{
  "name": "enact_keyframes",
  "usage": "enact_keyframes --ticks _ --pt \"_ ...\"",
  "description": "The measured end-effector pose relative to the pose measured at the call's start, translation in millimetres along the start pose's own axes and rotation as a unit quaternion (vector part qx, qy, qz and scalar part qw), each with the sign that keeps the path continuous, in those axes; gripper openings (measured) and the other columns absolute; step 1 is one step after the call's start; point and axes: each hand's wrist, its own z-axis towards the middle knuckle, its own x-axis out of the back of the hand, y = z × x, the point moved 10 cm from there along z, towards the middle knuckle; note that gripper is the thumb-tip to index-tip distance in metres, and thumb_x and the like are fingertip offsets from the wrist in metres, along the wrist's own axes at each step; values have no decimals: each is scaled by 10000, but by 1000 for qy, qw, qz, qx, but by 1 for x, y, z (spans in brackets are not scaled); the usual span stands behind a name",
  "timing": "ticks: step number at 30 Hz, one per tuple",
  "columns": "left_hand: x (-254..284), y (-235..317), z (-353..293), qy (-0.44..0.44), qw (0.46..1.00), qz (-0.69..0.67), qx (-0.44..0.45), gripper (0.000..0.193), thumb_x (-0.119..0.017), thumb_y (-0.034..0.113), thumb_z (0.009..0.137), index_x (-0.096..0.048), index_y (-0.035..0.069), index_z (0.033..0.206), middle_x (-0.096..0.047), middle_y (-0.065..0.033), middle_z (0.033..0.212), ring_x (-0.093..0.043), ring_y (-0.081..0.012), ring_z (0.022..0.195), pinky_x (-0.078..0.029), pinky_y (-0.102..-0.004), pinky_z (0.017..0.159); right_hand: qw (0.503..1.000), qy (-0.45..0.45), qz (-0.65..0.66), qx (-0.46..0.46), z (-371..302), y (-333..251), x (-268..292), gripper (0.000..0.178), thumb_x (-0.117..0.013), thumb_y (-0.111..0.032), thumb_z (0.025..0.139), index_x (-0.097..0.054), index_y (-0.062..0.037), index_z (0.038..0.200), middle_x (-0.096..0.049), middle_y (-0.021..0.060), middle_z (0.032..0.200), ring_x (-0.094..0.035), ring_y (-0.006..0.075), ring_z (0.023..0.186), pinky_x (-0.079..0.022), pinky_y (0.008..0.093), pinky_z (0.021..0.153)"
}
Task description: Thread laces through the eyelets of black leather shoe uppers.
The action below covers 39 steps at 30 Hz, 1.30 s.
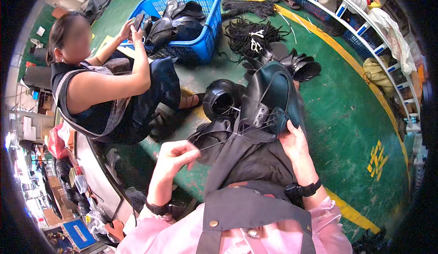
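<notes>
A black leather shoe upper (256, 94) with metal-ringed eyelets rests over my lap. Its edge is gripped by my right hand (294, 142), thumb on top. Off to the left, my left hand (175, 157) is closed in a pinch on a thin black shoelace (218, 143), which runs taut back to the eyelets. Just beyond my knees, more black shoe uppers (221, 99) lie in a loose heap, partly covered by the one I hold. A bundle of black laces (251, 39), tied with a white strip, lies on the floor ahead.
At the left a seated person (105, 80) handles a small dark piece. Beside them a blue plastic basket (200, 48) holds several black uppers. Another dark lace bundle (248, 8) lies farther off. A white-framed rack (365, 32) curves along the right, past a yellow floor line (365, 76).
</notes>
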Motion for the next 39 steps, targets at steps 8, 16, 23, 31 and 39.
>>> enact_keyframes --ticks 8,16,23,31,39 --pt "2 10 -44 -50 995 -66 -61 145 -728 110 792 -659 -7 741 -563 -20 550 -474 -68 455 -330 -228 424 999 -4 -18 27 0 -4 -2 401 -616 -43 866 -521 -103 1251 -621 45 1155 -585 235 1074 -469 419 923" --pt "-46 -36 13 -104 972 153 -142 61 -683 77 785 -646 30 802 -561 -143 1230 -462 -288 1239 -337 -409 1043 987 48 -144 47 -9 -23 -5 335 -594 -115 911 -527 -52 1233 -617 77 1164 -598 214 1045 -468 391 924" --pt "-131 -7 82 -164 918 147 -331 156 -624 201 811 -553 73 757 -252 -187 1521 -113 -359 1440 -40 -505 1140 906 113 -393 111 -12 -58 -6 593 -695 -69 810 -421 -65 1336 -542 107 1253 -609 188 1002 -528 342 787" --pt "-136 -26 108 -225 924 160 -266 133 -589 227 829 -553 112 771 -340 -129 1494 -224 -276 1422 -30 -544 1124 470 -215 -746 419 -52 -57 -174 537 -665 -14 720 -549 -69 1241 -498 159 1328 -454 345 1260 -383 421 1035" --pt "-101 -30 112 -162 964 -100 -185 170 -587 199 837 -555 61 743 -589 -146 1250 -486 -253 1217 -298 -393 1065 551 -246 -710 363 -10 -23 -157 222 -733 -95 710 -656 -69 917 -568 43 735 -534 216 706 -451 340 663"
